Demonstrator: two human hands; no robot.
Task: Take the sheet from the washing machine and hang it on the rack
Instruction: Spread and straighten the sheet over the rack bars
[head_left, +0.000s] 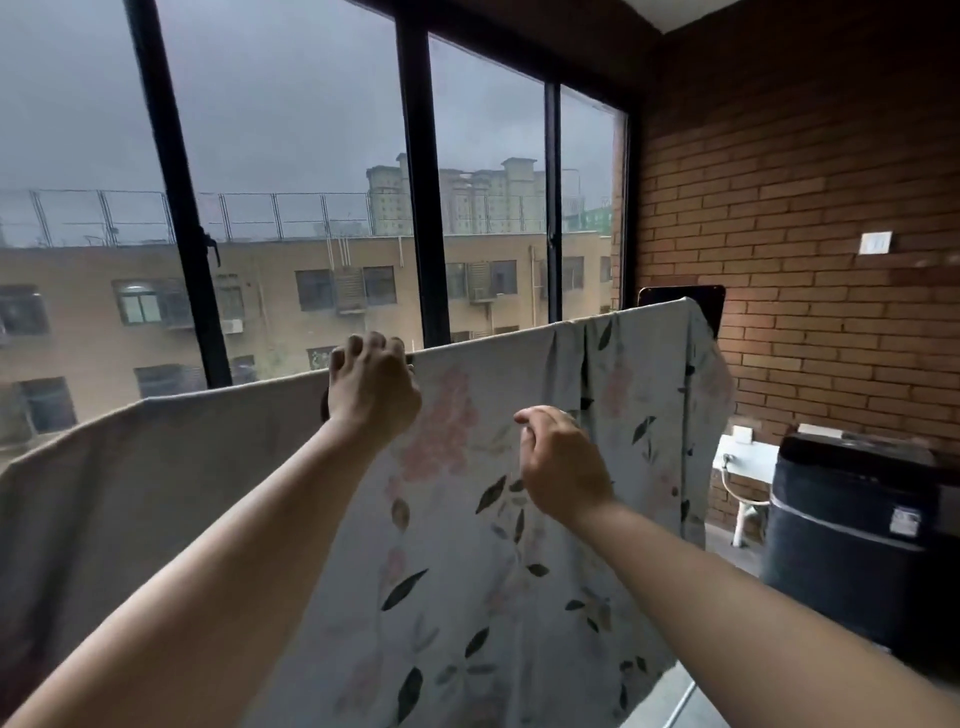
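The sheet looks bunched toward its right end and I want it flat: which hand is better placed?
Likely the right. The right hand is nearer the gathered folds; whether it pinches cloth is unclear. The left hand grips the top edge of the sheet, farther away.

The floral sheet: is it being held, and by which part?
The left hand grips the floral sheet at its top fold, where it hangs. Whether the right hand, curled in front of the cloth, pinches it cannot be told.

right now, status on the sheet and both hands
Left hand gripping top edge of sheet. Right hand at the cloth lower down, grip unclear. Sheet draped, spread wide, bunched at far right. Nothing in the way.
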